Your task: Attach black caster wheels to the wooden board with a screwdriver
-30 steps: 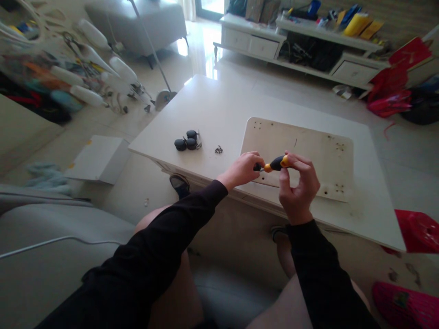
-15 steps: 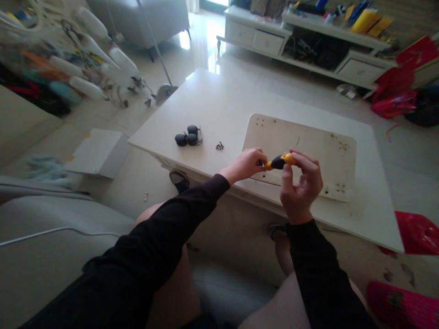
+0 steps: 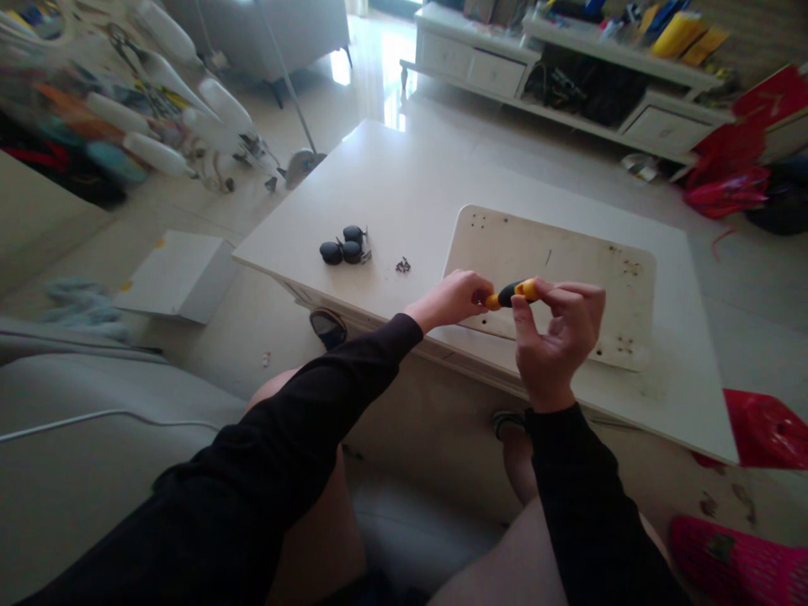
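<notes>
A screwdriver with a yellow and black handle lies nearly level above the near left corner of a cream-coloured board. My right hand grips the handle's yellow rear end between thumb and fingers. My left hand is closed at the handle's front end, by that corner of the board. What else the left fingers hold, and the screwdriver's tip, are hidden. Groups of small holes show at the board's other corners. To the left, several small screws lie in a pile beside three black caster wheels.
The board lies on a white table. A white box stands on the floor at the left. A white TV cabinet is at the back, with red bags at its right. A pink slipper lies at lower right.
My right hand has turned slightly on the handle, its fingers now reaching further right. My left hand stays at the handle's front end. The view has shifted a little.
</notes>
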Demonstrator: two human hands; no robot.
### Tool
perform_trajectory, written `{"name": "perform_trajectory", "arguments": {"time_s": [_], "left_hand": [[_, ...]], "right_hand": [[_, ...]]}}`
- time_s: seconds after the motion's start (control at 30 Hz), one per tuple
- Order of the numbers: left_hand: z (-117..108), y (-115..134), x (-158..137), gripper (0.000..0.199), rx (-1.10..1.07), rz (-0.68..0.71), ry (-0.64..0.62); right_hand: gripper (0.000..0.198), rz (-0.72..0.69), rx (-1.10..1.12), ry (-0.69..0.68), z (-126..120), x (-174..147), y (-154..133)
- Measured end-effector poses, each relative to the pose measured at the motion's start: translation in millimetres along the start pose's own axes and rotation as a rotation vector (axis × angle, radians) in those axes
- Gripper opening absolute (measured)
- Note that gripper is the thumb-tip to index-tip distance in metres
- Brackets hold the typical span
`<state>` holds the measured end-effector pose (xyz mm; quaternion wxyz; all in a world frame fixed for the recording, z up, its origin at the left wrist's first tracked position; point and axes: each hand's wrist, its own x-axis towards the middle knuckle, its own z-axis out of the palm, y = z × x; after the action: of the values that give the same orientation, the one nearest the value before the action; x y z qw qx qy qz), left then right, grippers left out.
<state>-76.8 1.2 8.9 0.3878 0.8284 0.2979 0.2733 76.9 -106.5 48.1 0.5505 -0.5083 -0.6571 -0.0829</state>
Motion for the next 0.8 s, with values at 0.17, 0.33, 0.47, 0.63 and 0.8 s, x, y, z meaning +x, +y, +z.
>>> {"name": "perform_trajectory", "arguments": {"time_s": [0.17, 0.33, 0.47, 0.63, 0.8], "left_hand": [[-2.9, 2.2, -2.5, 0.013, -0.089, -0.009, 0.004], [-4.1, 1.2, -3.0, 0.021, -0.105, -0.006, -0.003], [-5.2, -0.5, -2.4, 0.022, -0.048, -0.023, -0.01], [-10.5, -2.2, -1.6, 0.037, 0.012, -0.046, 0.0], [-14.8, -7.1, -3.3, 0.029, 0.003, -0.081, -0.027]], "right_hand": [[0.023, 0.025, 0.095, -0.064, 0.0, -2.6, -0.9], [0.015, -0.018, 0.058, -0.043, -1.6, 2.4, -5.7], [0.009, -0.04, -0.003, 0.008, -3.6, 4.6, -4.3], [0.027, -0.011, 0.102, -0.07, -3.6, -0.3, -0.5], [0.022, -0.04, 0.044, -0.038, -2.5, 3.1, -3.1]]}}
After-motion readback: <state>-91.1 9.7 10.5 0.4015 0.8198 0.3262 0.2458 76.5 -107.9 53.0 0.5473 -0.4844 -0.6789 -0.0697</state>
